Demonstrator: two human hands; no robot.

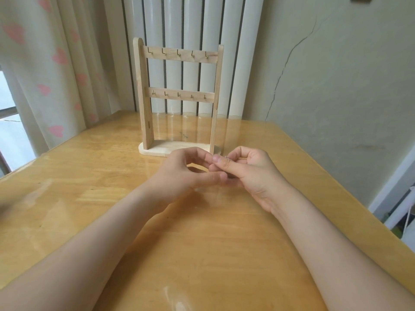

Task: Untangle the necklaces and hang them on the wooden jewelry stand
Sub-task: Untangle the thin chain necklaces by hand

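At the far left hangs a pale curtain (51,70) printed with pink hearts, and beside it a white ribbed radiator (190,25) stands against the wall. In front of the radiator, toward the back of the glossy wooden desk (78,176), the wooden jewelry stand (143,97) stands upright, and each of its two crossbars carries five brass hooks (178,53). Just in front of its base the two hands meet above the desk. The left hand (179,169) has its fingers curled toward the other hand. Its fingertips touch the right fingers, but whether its grip holds anything cannot be told. A tiny silvery bit of necklace (226,156) shows at the right hand (253,173), whose grip is narrow, thumb and forefinger pinching that piece. The rest of the chain is too fine to make out. To the right, a cracked wall (325,75) rises behind the desk's edge.
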